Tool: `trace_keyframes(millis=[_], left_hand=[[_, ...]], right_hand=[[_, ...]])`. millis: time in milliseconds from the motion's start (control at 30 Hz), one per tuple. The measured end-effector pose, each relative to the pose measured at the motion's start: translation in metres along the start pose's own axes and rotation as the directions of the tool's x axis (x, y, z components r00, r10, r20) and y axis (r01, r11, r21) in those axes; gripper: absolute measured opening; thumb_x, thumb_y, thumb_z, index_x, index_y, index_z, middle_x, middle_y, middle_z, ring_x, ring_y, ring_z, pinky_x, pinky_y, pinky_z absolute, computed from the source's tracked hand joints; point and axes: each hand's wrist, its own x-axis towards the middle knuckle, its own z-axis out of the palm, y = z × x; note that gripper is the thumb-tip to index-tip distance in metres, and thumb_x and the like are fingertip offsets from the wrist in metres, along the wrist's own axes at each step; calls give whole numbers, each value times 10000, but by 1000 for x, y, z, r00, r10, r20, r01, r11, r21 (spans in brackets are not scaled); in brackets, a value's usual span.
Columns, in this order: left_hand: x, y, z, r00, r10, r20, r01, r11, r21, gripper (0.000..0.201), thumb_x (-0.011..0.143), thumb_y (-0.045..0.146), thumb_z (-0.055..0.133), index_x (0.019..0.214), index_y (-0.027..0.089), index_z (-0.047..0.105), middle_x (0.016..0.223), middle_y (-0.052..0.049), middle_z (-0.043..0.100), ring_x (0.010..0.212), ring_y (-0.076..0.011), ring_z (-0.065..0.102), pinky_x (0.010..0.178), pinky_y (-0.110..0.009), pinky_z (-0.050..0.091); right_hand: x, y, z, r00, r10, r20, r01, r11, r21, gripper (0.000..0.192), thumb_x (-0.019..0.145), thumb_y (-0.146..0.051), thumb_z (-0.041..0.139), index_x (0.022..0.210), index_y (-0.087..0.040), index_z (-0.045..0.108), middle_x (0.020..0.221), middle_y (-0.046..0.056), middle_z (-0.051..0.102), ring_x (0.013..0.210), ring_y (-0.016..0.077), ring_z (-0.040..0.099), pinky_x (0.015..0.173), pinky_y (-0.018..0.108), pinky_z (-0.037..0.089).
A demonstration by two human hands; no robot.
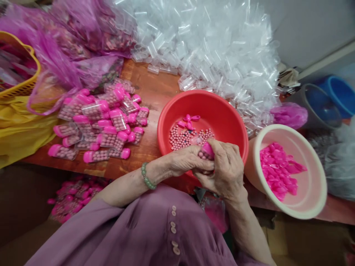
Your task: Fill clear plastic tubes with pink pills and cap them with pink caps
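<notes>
A small clear bottle (204, 155) full of pink beads, with a pink cap on its top, is held between my two hands over the near rim of a red basin (202, 101). My left hand (184, 160) wraps round the bottle's body. At the cap, the fingers of my right hand (229, 166) are closed. Inside the basin lie loose pink beads (177, 138) and several pink cap-like pieces (189, 121). My hands hide part of the bottle and the basin's near side.
Capped bead bottles (105, 125) are heaped on the wooden table (151, 83) at left. Behind the basin rises a large pile of clear empty bottles (210, 44). A cream bucket (313, 173) with pink caps (280, 170) stands at right. Purple bags (52, 55) and a yellow basket (23, 87) sit far left.
</notes>
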Motion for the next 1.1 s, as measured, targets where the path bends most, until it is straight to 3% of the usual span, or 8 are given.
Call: trace_keyframes(millis=[200,367,533,667,767,867,967,1100], left_hand=[[-15,-2,-7,998,58,13,-58,998,-39,336,699,447,812,725,137,686,668,-37,657,591,-123,595,621,-268,480],[-23,-5,3,964,37,-262,-52,997,-48,503,957,490,464,635,141,630,569,-42,601,503,-113,544,550,-250,451],[-47,-3,4,944,178,-279,-157,983,99,455,939,538,493,721,154,604,603,-18,582,543,-99,547,566,-220,453],[-83,2,-14,858,355,-372,-222,908,355,514,897,658,480,941,167,628,757,-35,639,644,-134,592,645,-275,514],[-119,17,-43,555,683,-474,-5,573,819,511,963,609,375,882,177,634,771,-29,619,707,-145,588,672,-305,493],[-152,41,-77,300,900,-316,491,139,860,501,964,605,365,1010,190,642,794,-36,633,842,-216,644,751,-430,485],[-165,58,-96,302,935,-183,688,-81,721,513,1009,533,328,1257,137,539,1206,-145,617,1285,-352,514,809,-607,413],[-133,53,-90,384,923,0,503,-209,839,463,982,411,484,1377,168,473,1415,-163,516,1399,-328,421,1031,-609,420]], right_hand=[[-8,1,3,994,-32,107,15,988,151,806,820,-445,674,1475,-117,338,1230,220,620,1089,345,612,871,488,535],[0,-3,10,996,-93,-2,91,978,185,778,822,-422,660,1475,-119,366,1131,218,645,983,348,634,781,483,546],[17,-27,20,987,-146,-69,157,971,179,741,810,-363,670,1449,-111,393,1023,188,675,879,329,651,765,497,535],[29,-39,25,966,-187,177,122,938,324,775,877,-375,622,1504,-95,262,1337,233,565,1224,345,559,973,503,510],[30,-18,24,926,-94,365,0,968,251,762,911,-391,595,1511,-72,250,1434,243,494,1317,339,500,1042,482,480],[23,21,22,869,102,485,-157,985,73,553,948,-356,540,1424,-99,424,1284,210,619,1142,323,629,935,465,535],[20,54,28,778,147,611,-188,982,3,374,967,-334,500,1254,-111,586,1176,185,672,1038,304,674,872,429,543],[40,76,53,670,160,725,-199,980,-33,293,969,-313,504,1154,-128,636,1070,147,705,956,253,684,815,345,504]])
